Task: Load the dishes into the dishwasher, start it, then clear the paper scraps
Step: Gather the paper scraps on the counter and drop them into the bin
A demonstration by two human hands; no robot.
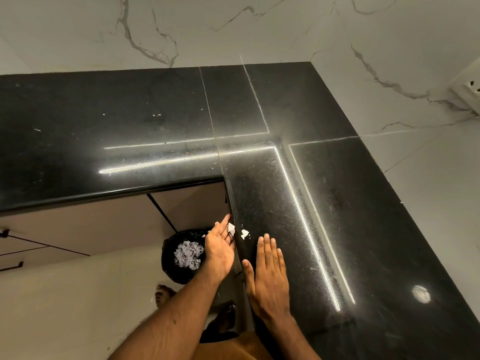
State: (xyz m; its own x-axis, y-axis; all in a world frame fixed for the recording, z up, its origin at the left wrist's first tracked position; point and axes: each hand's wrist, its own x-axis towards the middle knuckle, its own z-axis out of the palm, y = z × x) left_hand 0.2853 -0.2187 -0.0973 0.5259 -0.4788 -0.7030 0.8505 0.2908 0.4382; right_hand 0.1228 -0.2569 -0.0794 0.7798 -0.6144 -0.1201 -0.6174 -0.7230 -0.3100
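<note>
Count: 2 hands, 1 bin, 2 loose scraps, 1 heap. L hand (220, 249) is palm-up at the counter (155, 113) edge, fingers relaxed, slightly cupped, gripping nothing, pointing ~1 o'clock. White scrap (231, 229) sits at its fingertips. 2nd scrap (244, 233) lies on the counter at 3 o'clock of that; both too ragged to give a long axis. R hand (268, 271) lies flat on the counter, fingers straight, pointing 12 o'clock, 2nd scrap near at 11. Bin (168, 255) is on the floor at 8 o'clock of L hand, w/ heap of scraps (188, 254) inside.

black polished l-shaped countertop (155, 113), small white paper scraps (244, 233) near its inner edge
</note>
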